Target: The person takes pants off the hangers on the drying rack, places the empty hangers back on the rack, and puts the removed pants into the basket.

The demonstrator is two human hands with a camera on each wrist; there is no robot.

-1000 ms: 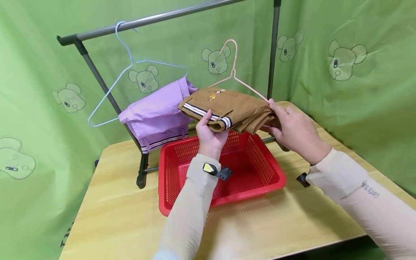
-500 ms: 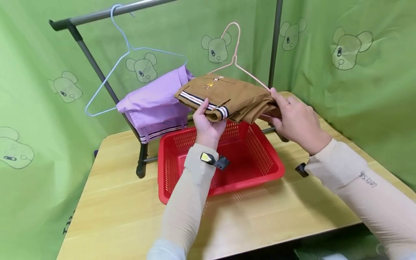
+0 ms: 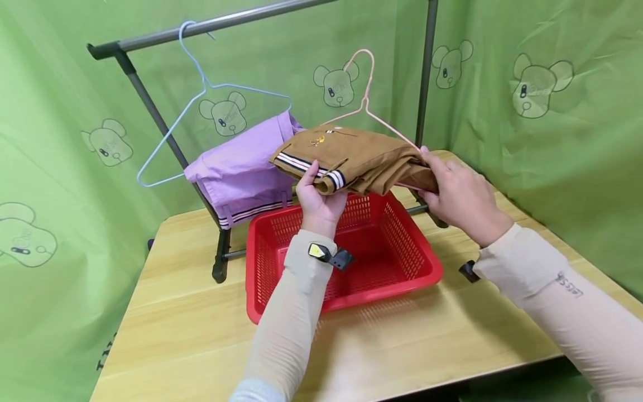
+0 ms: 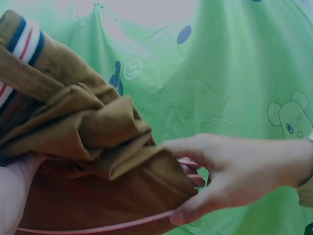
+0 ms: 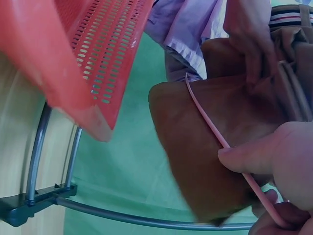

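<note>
Held from two sides: the left hand [image 3: 321, 207] grips brown trousers [image 3: 372, 152] by the striped waistband, the right hand [image 3: 464, 195] pinching a pink hanger [image 3: 365, 103] beside them.
Before a metal rack [image 3: 251, 17] and above a red basket [image 3: 382, 292], the bunched trousers hang in mid-air against the hanger's lower wire, near lilac trousers [image 3: 236, 162]. A loosened right thumb could let the hanger tip; uneven folds could then drag the cloth off sideways.

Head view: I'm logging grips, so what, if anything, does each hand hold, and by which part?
Left hand: brown pants, by the striped waistband. Right hand: pink hanger, near one lower corner.
</note>
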